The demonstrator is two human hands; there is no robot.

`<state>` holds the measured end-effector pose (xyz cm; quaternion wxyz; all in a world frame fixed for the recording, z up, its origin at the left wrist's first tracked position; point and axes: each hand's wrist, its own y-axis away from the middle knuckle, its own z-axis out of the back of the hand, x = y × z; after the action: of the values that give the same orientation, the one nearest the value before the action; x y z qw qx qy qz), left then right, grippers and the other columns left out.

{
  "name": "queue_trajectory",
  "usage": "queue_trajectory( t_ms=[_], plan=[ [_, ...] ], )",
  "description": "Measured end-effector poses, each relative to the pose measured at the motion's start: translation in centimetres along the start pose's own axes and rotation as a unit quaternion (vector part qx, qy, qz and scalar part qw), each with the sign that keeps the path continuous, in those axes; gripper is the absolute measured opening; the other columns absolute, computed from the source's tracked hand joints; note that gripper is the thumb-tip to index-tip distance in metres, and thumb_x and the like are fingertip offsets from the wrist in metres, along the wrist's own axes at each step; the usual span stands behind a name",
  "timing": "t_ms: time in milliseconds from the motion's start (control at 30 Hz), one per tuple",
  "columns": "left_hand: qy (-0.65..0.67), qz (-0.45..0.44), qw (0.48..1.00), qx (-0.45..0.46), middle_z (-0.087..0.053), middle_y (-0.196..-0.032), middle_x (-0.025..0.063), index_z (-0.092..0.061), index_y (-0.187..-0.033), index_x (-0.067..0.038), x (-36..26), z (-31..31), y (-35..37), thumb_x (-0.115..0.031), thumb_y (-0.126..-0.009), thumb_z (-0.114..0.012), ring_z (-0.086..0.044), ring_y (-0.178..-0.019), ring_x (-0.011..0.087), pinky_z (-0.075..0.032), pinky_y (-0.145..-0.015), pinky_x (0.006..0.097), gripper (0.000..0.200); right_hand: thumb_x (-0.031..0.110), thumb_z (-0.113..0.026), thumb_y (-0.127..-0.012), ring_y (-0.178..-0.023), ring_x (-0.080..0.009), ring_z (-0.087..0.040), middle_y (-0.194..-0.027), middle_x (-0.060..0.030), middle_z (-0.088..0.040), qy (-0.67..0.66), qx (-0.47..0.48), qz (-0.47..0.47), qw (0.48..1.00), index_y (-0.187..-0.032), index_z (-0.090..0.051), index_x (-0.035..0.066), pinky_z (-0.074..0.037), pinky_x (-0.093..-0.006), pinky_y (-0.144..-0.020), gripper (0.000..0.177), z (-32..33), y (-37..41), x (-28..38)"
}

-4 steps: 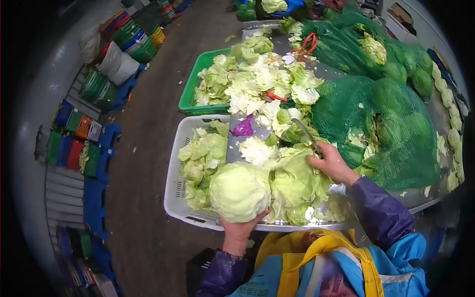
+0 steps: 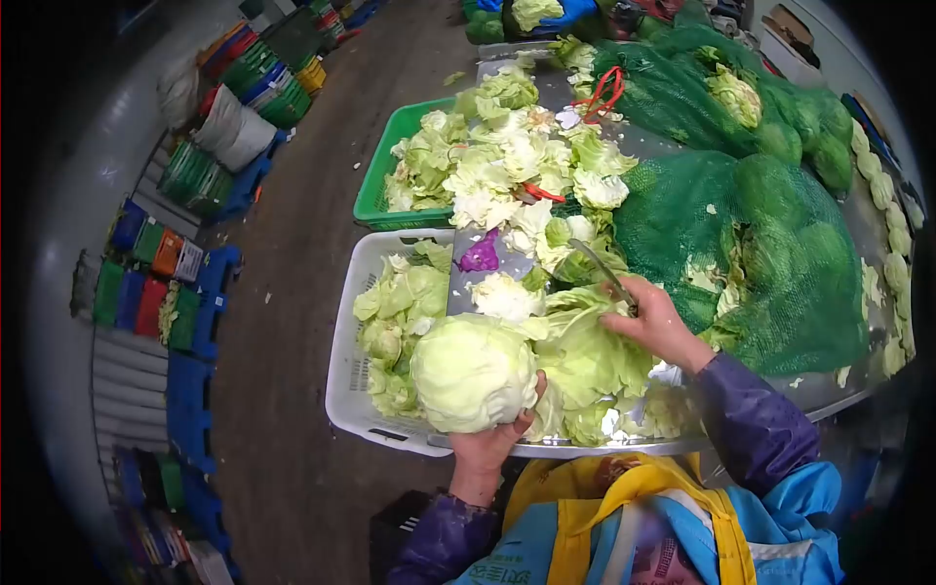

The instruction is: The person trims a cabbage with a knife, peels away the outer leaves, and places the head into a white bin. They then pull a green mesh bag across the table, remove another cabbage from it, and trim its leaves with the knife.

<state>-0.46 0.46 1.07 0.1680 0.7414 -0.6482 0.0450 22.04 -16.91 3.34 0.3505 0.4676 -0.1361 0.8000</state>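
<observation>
A round pale-green cabbage (image 2: 473, 375) rests in my left hand (image 2: 492, 444), whose fingers wrap round its lower right side at the table's front edge. My right hand (image 2: 658, 322) is closed around a knife (image 2: 603, 267) with a dark, curved blade pointing up and to the left. Large loose outer leaves (image 2: 590, 356) spread just below my right hand, between it and the cabbage. The knife's handle is mostly hidden in my fist.
A white basket (image 2: 343, 366) of leaves stands left of the table, with a green crate (image 2: 375, 180) of leaves beyond it. Trimmed leaves (image 2: 517, 161) and a purple scrap (image 2: 480, 253) litter the metal table. Green mesh sacks (image 2: 799, 249) of cabbages fill the right side.
The cabbage has tilted and shifted slightly up in my left hand, whose fingers now show more along its right side. My right hand and the knife have moved slightly left.
</observation>
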Motion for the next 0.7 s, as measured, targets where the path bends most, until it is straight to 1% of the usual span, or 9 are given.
queue_trajectory(
  t_ms=[133,167,233,300,333,367,400,567,700],
  plan=[
    [0.13,0.066,0.987,0.065,-0.024,-0.143,0.0213,-0.024,-0.142,-0.01,2.4,0.0,-2.2,-0.053,-0.084,-0.054,-0.027,-0.129,0.0471,-0.042,-0.089,0.0653,0.078,0.02,-0.076,-0.071,-0.081,-0.0159,-0.056,-0.121,-0.0081,-0.051,-0.011,-0.035,0.188,0.981,-0.128,-0.05,0.006,-0.047,-0.0285,-0.071,0.064,1.1,0.5,3.7],
    [0.129,0.071,0.987,0.065,-0.024,-0.143,0.0213,-0.024,-0.142,-0.01,2.8,-0.3,-2.4,-0.053,-0.084,-0.054,-0.027,-0.129,0.0471,-0.042,-0.089,0.0653,0.078,0.022,-0.077,-0.07,-0.085,-0.0166,-0.056,-0.126,-0.0089,-0.049,-0.157,0.021,0.095,0.983,-0.132,-0.047,0.006,-0.048,-0.0309,-0.077,0.07,0.9,1.1,5.3],
    [0.1,0.118,0.988,0.027,-0.028,-0.141,0.0229,-0.023,-0.142,-0.009,3.5,-0.9,-2.5,-0.054,-0.084,-0.054,-0.03,-0.126,0.05,-0.041,-0.089,0.0678,0.08,0.029,-0.07,-0.079,-0.115,-0.0256,-0.048,-0.123,-0.0174,-0.049,-0.162,0.077,0.113,0.977,-0.129,-0.046,0.003,-0.048,-0.0349,-0.087,0.062,1.0,1.8,7.4],
    [-0.088,0.134,0.982,0.095,-0.033,-0.139,0.023,-0.025,-0.142,-0.007,3.7,-1.9,-2.5,-0.048,-0.091,-0.047,-0.038,-0.124,0.0452,-0.042,-0.093,0.0624,0.069,0.031,-0.068,-0.081,-0.102,-0.0221,-0.054,-0.112,-0.0154,-0.054,-0.153,0.041,0.16,0.974,-0.127,-0.048,0.003,-0.049,-0.0313,-0.078,0.057,-0.2,1.5,6.3],
    [-0.44,0.033,0.896,0.058,-0.034,-0.14,0.022,-0.025,-0.142,-0.007,3.4,-2.7,-2.2,-0.046,-0.093,-0.043,-0.041,-0.124,0.0409,-0.042,-0.096,0.0574,0.065,0.033,-0.065,-0.084,-0.09,-0.0185,-0.059,-0.101,-0.0135,-0.059,-0.141,0.012,0.205,0.968,-0.124,-0.049,0.002,-0.051,-0.0277,-0.069,0.053,-0.5,1.7,5.7],
    [-0.728,-0.074,0.682,0.017,-0.035,-0.14,0.0211,-0.026,-0.142,-0.007,3.2,-3.4,-1.8,-0.045,-0.096,-0.038,-0.044,-0.124,0.0366,-0.042,-0.099,0.0524,0.061,0.033,-0.065,-0.084,-0.09,-0.0185,-0.059,-0.101,-0.0135,-0.059,-0.14,0.008,0.2,0.97,-0.124,-0.049,0.002,-0.051,-0.0277,-0.069,0.053,-0.2,2.2,5.6],
    [-0.459,-0.034,0.874,-0.157,-0.034,-0.143,0.0177,-0.027,-0.142,-0.008,3.5,-4.4,-2.0,-0.044,-0.099,-0.03,-0.042,-0.127,0.0291,-0.04,-0.103,0.0447,0.056,0.035,-0.063,-0.086,-0.074,-0.0134,-0.057,-0.088,-0.0083,-0.058,-0.238,0.072,0.052,0.967,-0.12,-0.05,0.003,-0.047,-0.0241,-0.058,0.048,0.1,2.9,5.6],
    [-0.446,-0.056,0.875,-0.18,-0.038,-0.14,0.0153,-0.029,-0.141,-0.007,4.2,-1.2,-2.9,-0.062,-0.093,-0.028,-0.042,-0.126,0.0327,-0.038,-0.102,0.0522,0.073,0.04,-0.051,-0.093,-0.044,-0.004,-0.044,-0.064,0.0032,-0.05,-0.383,0.108,-0.199,0.896,-0.112,-0.052,0.004,-0.036,-0.0186,-0.04,0.041,-1.3,4.6,2.3],
    [-0.394,0.031,0.894,-0.209,-0.038,-0.141,0.0135,-0.026,-0.143,-0.012,4.9,-0.9,-3.0,-0.061,-0.093,-0.028,-0.042,-0.126,0.0343,-0.04,-0.096,0.0579,0.07,0.039,-0.052,-0.093,-0.054,-0.0056,-0.049,-0.07,0.0013,-0.051,-0.333,0.048,-0.138,0.932,-0.121,-0.047,0.002,-0.038,-0.0194,-0.045,0.047,-1.1,6.0,0.6]
  ],
)
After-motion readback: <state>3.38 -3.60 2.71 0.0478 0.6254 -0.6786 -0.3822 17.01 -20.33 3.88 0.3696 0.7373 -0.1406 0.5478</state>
